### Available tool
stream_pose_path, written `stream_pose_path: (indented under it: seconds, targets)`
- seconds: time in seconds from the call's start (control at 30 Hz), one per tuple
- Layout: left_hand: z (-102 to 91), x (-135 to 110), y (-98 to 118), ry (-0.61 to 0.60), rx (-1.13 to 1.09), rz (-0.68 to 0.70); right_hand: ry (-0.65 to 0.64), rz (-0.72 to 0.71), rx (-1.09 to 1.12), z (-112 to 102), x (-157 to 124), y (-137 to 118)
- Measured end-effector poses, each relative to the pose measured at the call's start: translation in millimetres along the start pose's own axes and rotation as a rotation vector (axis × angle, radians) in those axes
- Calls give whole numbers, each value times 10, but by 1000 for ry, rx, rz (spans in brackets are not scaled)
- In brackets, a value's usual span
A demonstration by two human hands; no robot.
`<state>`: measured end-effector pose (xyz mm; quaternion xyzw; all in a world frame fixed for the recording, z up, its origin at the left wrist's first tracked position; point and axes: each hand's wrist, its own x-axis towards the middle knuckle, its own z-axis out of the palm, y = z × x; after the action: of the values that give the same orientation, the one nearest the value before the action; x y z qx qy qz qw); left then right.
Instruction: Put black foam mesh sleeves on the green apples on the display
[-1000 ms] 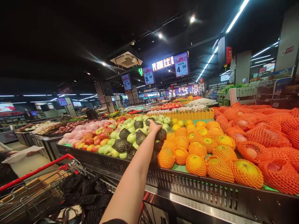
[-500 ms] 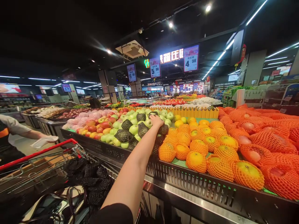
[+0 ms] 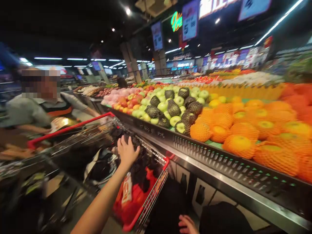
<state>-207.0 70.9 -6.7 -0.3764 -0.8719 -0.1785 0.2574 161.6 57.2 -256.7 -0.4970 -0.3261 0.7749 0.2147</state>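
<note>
Netting (image 3: 143, 164) lies in a cart (image 3: 73, 128) beside a fruit stand (image 3: 219, 162), dark ceiling (image 3: 60, 29) above, left hand's (image 3: 127, 154) fingers spread, right hand's (image 3: 187, 225) unclear.

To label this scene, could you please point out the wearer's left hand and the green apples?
Left hand (image 3: 127, 154): head view, back of the hand.
Green apples (image 3: 162, 106): head view, a bare apple's side.

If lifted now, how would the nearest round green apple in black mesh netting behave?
The round green apple: probably firm, given its full shape; being round, it may roll. Black mesh netting around its sides likely adds grip.
</note>
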Motion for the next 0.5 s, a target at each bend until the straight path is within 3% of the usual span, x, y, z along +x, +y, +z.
stream_pose_path:
  seconds: [0.1,0.2,0.33,0.5]
  targets:
    - [192,-109,-523,-296,95,-136,-12,149,-165,57,79,165]
    - [372,-174,-768,-537,77,-126,-3,108,-208,32,77,144]
    - [613,-175,-756,-776,-65,28,10,61,-200,-8,-6,54]
    - [822,-266,-425,-995,-224,204,18,74,-233,-8,-32,43]
